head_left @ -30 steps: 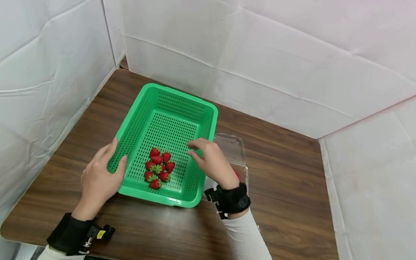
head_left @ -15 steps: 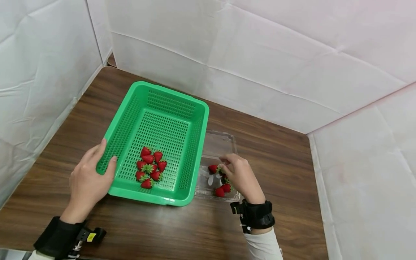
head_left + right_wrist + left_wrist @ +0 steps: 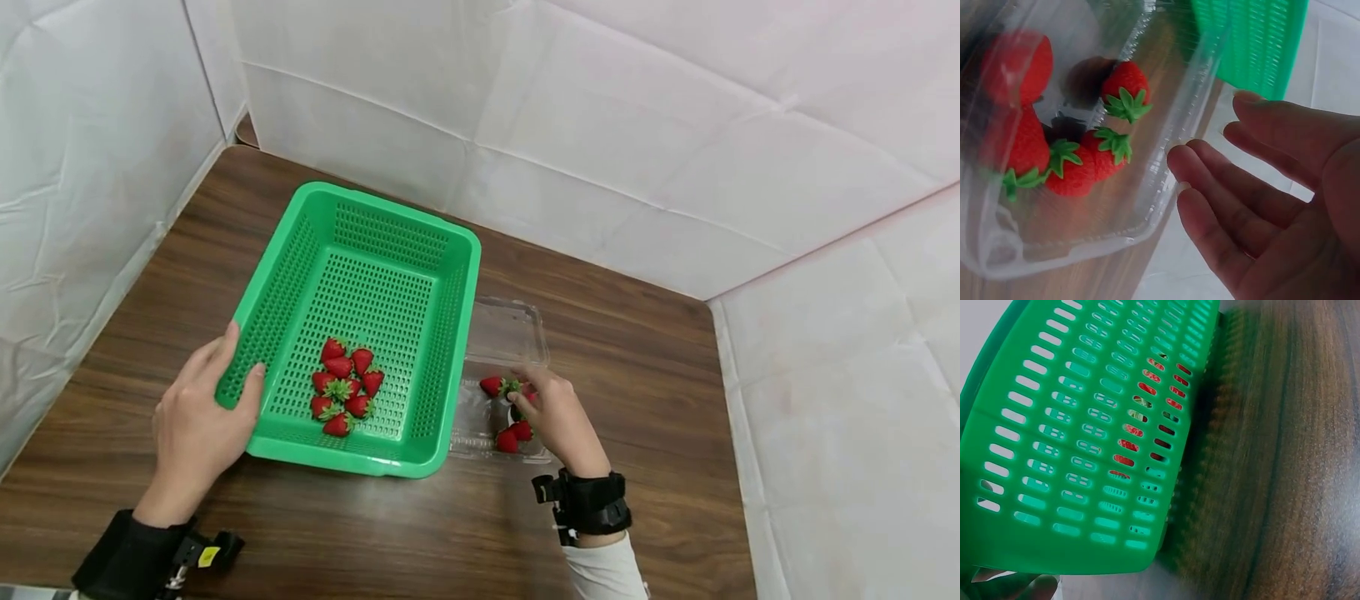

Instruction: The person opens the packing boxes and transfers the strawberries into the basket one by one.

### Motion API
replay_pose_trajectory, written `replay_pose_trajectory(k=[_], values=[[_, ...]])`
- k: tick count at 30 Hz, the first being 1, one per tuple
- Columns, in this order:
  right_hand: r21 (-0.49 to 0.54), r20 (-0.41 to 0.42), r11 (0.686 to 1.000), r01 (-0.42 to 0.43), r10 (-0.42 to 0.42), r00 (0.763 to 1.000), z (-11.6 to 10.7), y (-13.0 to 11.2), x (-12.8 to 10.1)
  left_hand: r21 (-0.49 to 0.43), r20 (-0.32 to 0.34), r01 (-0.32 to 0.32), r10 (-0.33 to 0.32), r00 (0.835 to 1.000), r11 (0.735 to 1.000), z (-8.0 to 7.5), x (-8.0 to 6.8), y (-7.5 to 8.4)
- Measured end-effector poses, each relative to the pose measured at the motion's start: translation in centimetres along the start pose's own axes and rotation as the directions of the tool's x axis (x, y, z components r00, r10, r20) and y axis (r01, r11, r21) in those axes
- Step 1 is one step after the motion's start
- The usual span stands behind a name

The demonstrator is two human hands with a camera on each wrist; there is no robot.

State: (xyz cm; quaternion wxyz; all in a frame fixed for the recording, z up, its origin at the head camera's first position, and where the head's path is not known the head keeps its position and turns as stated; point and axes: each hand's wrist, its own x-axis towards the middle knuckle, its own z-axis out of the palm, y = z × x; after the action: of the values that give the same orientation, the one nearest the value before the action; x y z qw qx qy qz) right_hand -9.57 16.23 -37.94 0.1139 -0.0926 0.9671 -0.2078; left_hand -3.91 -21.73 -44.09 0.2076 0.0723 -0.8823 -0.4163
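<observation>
Green perforated basket (image 3: 360, 325), holding a strawberry cluster (image 3: 343, 387), is gripped at its near-left wall by the left hand (image 3: 197, 417), while the right hand (image 3: 558, 417) hovers, fingers relaxed and apart, over the clear clamshell (image 3: 1116, 187) containing loose strawberries (image 3: 1094, 156).

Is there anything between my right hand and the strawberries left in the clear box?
Nothing visible. The right hand is open over the lidless clear box, and the strawberries lie uncovered just below the fingers. Only the box's low wall runs beside them.
</observation>
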Motion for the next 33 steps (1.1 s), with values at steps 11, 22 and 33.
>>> replay_pose_trajectory(k=[11,22,33], values=[[-0.001,0.076,1.0,-0.019,0.019,0.997,1.6,0.3,1.3,-0.04,-0.047,-0.042,0.041,0.998,0.998,-0.1,-0.2,-0.1],[-0.016,0.051,1.0,0.013,-0.012,0.999,2.9,0.6,1.7,-0.041,-0.053,-0.087,0.085,0.995,0.995,0.3,0.3,-0.2],[-0.056,0.119,0.998,-0.036,0.042,0.992,3.6,0.1,2.0,-0.033,-0.058,-0.068,0.066,0.996,0.997,0.2,0.0,-0.3]])
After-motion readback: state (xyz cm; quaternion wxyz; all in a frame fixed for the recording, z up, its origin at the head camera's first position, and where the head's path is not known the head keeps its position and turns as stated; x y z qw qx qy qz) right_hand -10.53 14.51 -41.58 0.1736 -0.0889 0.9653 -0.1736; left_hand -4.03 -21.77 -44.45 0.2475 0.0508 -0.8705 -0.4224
